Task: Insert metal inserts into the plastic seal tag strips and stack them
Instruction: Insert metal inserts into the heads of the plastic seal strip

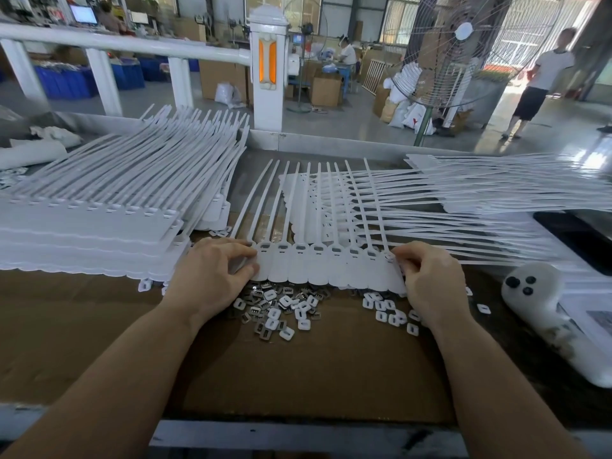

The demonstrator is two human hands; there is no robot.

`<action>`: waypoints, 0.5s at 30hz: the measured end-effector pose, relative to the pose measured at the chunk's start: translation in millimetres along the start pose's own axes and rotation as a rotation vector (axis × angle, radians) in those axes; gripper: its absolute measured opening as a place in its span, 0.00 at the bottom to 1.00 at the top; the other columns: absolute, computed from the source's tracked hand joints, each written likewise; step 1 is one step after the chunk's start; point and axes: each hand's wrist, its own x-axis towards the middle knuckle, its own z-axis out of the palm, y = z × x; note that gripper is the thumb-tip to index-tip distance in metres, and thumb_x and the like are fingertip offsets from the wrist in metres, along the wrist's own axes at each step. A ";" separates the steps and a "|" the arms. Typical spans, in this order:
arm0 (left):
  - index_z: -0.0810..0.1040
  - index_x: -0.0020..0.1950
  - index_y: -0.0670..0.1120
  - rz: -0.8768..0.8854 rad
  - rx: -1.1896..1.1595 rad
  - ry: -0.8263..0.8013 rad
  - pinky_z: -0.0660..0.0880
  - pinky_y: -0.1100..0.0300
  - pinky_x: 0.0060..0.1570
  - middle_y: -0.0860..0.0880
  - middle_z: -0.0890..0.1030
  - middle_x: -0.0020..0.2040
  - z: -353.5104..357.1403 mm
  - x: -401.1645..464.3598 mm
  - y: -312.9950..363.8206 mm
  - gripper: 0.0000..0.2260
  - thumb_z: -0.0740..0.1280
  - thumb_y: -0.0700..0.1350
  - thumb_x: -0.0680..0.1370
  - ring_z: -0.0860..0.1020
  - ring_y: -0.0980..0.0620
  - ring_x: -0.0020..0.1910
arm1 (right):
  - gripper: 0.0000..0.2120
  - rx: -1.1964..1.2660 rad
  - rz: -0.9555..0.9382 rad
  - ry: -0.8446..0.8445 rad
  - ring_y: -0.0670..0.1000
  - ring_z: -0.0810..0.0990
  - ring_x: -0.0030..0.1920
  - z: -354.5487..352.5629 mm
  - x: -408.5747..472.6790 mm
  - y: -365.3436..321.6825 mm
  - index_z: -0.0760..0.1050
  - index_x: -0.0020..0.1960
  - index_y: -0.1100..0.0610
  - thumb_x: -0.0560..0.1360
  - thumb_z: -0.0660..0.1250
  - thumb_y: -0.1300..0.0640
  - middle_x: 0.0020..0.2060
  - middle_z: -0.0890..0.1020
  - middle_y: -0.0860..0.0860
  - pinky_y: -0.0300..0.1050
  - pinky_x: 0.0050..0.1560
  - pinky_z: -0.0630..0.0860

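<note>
Left hand [212,273] and right hand [430,279] pinching ends of white tag strip [326,266], tails fanned away

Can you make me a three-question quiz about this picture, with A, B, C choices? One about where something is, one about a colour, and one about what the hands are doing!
1. Where is the pile of small metal inserts?
A. On the cardboard just in front of the strip being held
B. On top of the big stack on the left
C. On the floor by the fan

2. What colour are the seal tag strips?
A. Blue
B. White
C. Orange

3. What are the two hands doing?
A. Resting flat on the cardboard, away from the strip
B. Each holding a metal insert in the air
C. Holding the strip, one at each end

Answers:
1. A, the inserts lie on the brown cardboard between the forearms.
2. B, every strip and stack is white.
3. C, the left hand grips the strip's left end and the right hand pinches its right end.
</note>
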 end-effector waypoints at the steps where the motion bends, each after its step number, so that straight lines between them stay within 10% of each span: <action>1: 0.79 0.59 0.50 0.000 0.001 0.001 0.64 0.59 0.64 0.57 0.77 0.61 0.1 0.0 -0.1 0.13 0.68 0.49 0.75 0.70 0.54 0.63 | 0.10 0.007 0.004 0.004 0.47 0.77 0.50 0.2 0.3 -0.4 0.80 0.55 0.57 0.77 0.63 0.62 0.50 0.82 0.51 0.34 0.50 0.66; 15: 0.79 0.59 0.51 0.011 0.023 0.008 0.62 0.60 0.64 0.57 0.77 0.61 1.3 0.5 -1.4 0.14 0.68 0.50 0.75 0.69 0.54 0.64 | 0.08 -0.124 -0.055 -0.019 0.51 0.77 0.48 4.3 8.1 -4.5 0.79 0.53 0.58 0.77 0.63 0.59 0.48 0.80 0.53 0.42 0.50 0.70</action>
